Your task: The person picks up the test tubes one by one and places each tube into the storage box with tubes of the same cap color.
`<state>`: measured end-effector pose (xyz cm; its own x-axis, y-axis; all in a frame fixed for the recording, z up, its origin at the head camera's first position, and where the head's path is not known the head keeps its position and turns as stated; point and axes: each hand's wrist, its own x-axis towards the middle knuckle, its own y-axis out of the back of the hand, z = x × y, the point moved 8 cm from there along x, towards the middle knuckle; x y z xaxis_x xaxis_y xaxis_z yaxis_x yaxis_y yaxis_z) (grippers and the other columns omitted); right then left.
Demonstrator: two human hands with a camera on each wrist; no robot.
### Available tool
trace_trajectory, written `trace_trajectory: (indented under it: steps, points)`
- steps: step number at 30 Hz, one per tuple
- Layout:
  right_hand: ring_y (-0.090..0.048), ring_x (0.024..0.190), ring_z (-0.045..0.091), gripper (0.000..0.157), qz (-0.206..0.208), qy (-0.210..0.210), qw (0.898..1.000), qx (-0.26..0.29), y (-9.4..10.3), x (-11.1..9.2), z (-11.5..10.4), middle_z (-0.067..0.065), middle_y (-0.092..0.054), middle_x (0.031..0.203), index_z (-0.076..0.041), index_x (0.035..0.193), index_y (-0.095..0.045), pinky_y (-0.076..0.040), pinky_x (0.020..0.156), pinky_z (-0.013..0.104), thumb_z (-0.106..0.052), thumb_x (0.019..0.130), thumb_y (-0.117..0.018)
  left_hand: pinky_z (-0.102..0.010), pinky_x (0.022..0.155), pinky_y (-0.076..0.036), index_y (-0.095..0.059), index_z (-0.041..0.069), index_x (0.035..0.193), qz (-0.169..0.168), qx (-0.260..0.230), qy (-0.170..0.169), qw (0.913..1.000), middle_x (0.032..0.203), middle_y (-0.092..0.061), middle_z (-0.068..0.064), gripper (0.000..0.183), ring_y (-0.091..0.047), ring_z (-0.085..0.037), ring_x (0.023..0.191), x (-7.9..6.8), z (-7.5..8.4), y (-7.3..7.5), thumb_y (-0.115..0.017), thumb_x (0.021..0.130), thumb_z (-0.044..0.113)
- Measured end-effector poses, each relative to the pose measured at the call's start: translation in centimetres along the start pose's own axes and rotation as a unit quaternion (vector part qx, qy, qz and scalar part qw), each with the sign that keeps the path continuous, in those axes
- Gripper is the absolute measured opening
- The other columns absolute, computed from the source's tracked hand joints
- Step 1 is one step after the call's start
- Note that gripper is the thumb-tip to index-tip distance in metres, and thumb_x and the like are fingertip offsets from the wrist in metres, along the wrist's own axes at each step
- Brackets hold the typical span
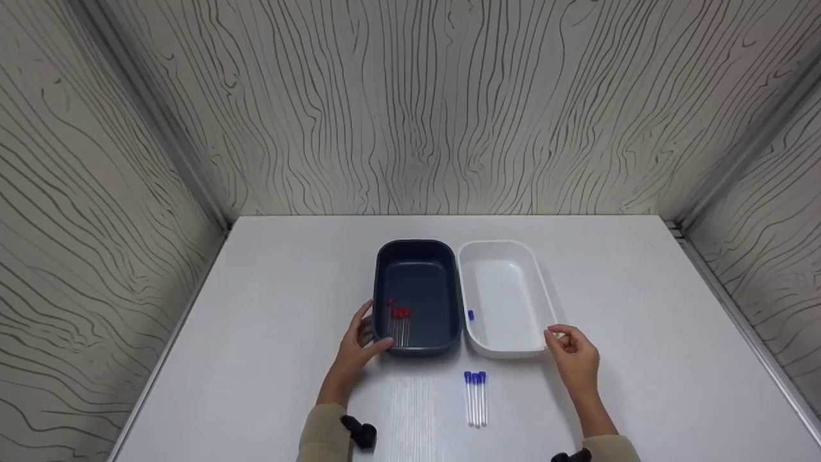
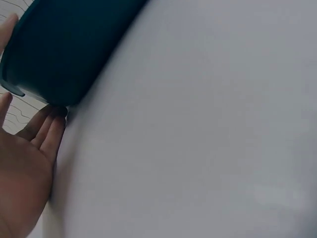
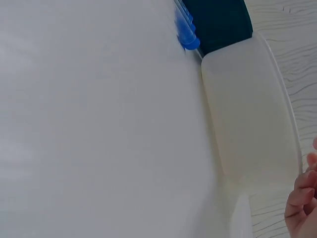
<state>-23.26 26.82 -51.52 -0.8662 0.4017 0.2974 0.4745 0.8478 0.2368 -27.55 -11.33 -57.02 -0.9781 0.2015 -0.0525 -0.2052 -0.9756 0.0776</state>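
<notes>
My left hand (image 1: 359, 346) holds the front left corner of a dark blue bin (image 1: 417, 350), thumb over the rim. In the left wrist view its fingers (image 2: 47, 131) reach under the bin's lower edge. Several red-capped clear tubes (image 1: 401, 314) lie inside that bin. On the right, my right hand (image 1: 574, 359) pinches the rim at the front right corner of a white bin (image 1: 510, 353), thumb and forefinger together. A blue-capped tube (image 1: 471, 315) lies along the white bin's left wall. Three more blue-capped tubes (image 1: 476, 398) lie on the table in front, between the hands.
Both bins stand side by side on a white table (image 1: 288, 276). Wood-patterned panels (image 1: 417, 109) rise behind it and at both sides. Faint pale streaks (image 1: 414, 410) run along the table in front of the dark bin.
</notes>
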Motion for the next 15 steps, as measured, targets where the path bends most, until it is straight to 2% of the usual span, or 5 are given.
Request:
trace_trajectory:
  steps: [3, 5, 7, 12, 15]
  points:
    - [-0.037, 0.048, 0.003, 0.018, -0.001, -0.059, 0.998, 0.035, 0.4, 0.4, 3.1, -0.003, -0.046, 0.055, 0.01, 0.09, -0.065, -0.029, 0.041, 0.015, 0.0, 0.077, -0.07, -0.05, 0.109, -0.034, -0.021, 0.012, 0.147, 0.029, -0.003, -0.007, 0.9995, 0.145, -0.035, -0.026, 0.075, -0.039, -0.041, 0.132, -0.1, 0.1, 0.4, -0.064, 0.086, 0.013]
    - [-0.039, 0.052, 0.002, 0.023, -0.019, -0.083, 0.995, 0.05, 0.2, 0.6, 4.7, -0.007, -0.046, 0.059, 0.009, 0.095, -0.064, -0.032, 0.044, 0.017, -0.003, 0.078, -0.071, -0.047, 0.108, -0.037, -0.025, 0.008, 0.145, 0.058, -0.006, -0.013, 0.9982, 0.144, -0.039, -0.025, 0.07, -0.041, -0.039, 0.131, -0.3, 0.3, 0.7, -0.062, 0.087, 0.014]
    - [-0.043, 0.058, 0.001, 0.03, -0.043, -0.095, 0.993, 0.059, -0.2, 0.6, 6.0, -0.007, -0.047, 0.066, 0.009, 0.102, -0.061, -0.036, 0.047, 0.015, -0.006, 0.078, -0.071, -0.039, 0.106, -0.042, -0.031, 0.007, 0.143, 0.091, -0.005, -0.018, 0.9957, 0.14, -0.044, -0.023, 0.063, -0.045, -0.037, 0.129, -0.7, 0.5, 1.0, -0.061, 0.088, 0.016]
    - [-0.046, 0.075, 0.001, 0.045, -0.084, -0.127, 0.978, 0.14, -1.0, 0.7, 7.4, 0.006, -0.049, 0.09, 0.011, 0.118, -0.05, -0.044, 0.059, 0.01, -0.002, 0.079, -0.068, -0.016, 0.09, -0.047, -0.045, 0.0, 0.132, 0.158, -0.007, -0.039, 0.9866, 0.125, -0.056, -0.023, 0.047, -0.057, -0.026, 0.11, -1.9, 1.7, 1.4, -0.059, 0.089, 0.012]
    - [-0.044, 0.089, 0.003, 0.045, -0.103, -0.151, 0.968, 0.172, -1.1, 0.7, 7.6, 0.004, -0.048, 0.102, 0.006, 0.124, -0.047, -0.045, 0.068, 0.008, 0.0, 0.082, -0.063, -0.012, 0.082, -0.047, -0.052, -0.005, 0.121, 0.189, 0.005, -0.051, 0.9807, 0.114, -0.06, -0.024, 0.035, -0.058, -0.015, 0.098, -2.6, 2.3, 1.5, -0.059, 0.089, 0.008]
